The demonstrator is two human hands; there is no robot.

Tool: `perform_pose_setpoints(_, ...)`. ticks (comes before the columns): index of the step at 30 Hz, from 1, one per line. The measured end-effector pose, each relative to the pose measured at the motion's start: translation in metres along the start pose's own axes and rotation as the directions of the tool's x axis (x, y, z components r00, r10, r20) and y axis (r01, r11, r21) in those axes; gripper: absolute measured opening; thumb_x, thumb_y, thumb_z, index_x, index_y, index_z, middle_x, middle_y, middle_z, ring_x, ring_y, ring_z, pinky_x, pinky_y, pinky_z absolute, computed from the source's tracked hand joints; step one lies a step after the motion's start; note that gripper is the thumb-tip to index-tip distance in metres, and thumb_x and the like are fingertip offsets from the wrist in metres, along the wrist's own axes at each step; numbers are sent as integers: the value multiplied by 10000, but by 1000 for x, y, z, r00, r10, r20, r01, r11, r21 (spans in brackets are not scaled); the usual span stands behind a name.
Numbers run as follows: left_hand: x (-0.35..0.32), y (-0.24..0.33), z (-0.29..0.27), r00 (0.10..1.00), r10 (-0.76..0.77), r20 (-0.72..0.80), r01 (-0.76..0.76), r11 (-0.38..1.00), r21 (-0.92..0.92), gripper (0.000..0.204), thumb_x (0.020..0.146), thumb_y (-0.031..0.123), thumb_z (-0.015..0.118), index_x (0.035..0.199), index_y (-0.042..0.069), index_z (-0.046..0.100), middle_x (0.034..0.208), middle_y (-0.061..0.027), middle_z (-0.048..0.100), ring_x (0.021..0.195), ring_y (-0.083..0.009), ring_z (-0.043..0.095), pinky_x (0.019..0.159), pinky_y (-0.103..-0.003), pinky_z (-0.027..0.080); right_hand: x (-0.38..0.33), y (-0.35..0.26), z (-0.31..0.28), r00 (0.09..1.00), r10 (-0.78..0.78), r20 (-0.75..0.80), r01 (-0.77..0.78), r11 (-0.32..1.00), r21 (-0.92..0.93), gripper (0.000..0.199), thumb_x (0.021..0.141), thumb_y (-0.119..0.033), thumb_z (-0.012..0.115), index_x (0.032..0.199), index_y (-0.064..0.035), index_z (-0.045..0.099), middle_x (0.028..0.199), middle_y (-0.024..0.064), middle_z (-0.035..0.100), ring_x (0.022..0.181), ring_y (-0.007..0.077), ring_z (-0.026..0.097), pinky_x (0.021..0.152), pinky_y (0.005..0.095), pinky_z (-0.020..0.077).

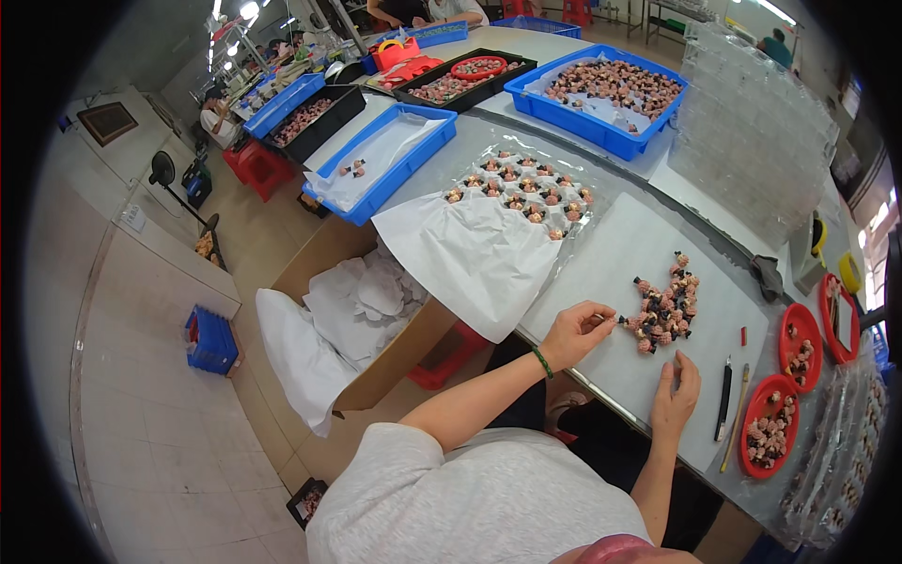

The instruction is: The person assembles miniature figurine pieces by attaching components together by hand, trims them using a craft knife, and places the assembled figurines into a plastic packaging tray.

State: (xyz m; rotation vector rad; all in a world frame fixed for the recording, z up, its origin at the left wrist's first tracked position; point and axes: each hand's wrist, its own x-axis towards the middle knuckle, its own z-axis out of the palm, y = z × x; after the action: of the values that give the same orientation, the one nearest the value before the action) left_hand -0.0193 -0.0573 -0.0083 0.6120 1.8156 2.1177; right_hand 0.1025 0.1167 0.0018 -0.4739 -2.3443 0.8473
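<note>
A loose pile of small pink-and-black figurine pieces (665, 315) lies on the white sheet (611, 273) covering the table in front of me. At the pile's left edge, my left hand (575, 336) has its thumb and fingers pinched on one small figurine piece (623, 321). My right hand (676, 393) rests just on the near side of the pile, thumb and fingers apart, with nothing seen in it. Beyond the left hand, a clear plastic tray (584, 179) holds several similar pieces in its pockets. White paper (470, 254) covers its near left part.
Red bowls of pieces (769, 428), a black-handled knife (723, 399) and a thin brush (737, 418) lie to the right. Clear trays are stacked (752, 113) at far right. Blue bins (601, 141) stand behind. A cardboard box (404, 357) with paper sits left.
</note>
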Motion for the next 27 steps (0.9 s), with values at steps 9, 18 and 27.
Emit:
perform_pose_setpoints(9,0,-8,0,1000,2,-30,-2,1000,3,174,831,33,581,1002,6,563,843,-1,567,771,-43,541,648,-176,430,4,1,1,1000,-13,13,13,1000,-18,257,841,-143,551,1063,-13,557,999,115,568,840,213,527,775,316,421)
perform_pose_setpoints(18,6,2,-2,1000,16,-9,-16,1000,8,156,826,23,579,975,-20,566,888,-35,583,798,-65,562,723,-195,468,8,1,7,1000,12,-18,-12,1000,16,267,852,-167,547,1067,-8,559,1013,116,572,867,203,530,794,308,420)
perform_pose_setpoints(27,17,71,-5,971,-237,12,217,866,-451,956,818,27,576,1343,81,-221,950,-149,573,823,-186,586,740,-298,496,5,-3,0,999,28,-46,-28,1000,3,272,830,-123,560,1076,-8,556,999,119,567,854,211,530,784,309,425)
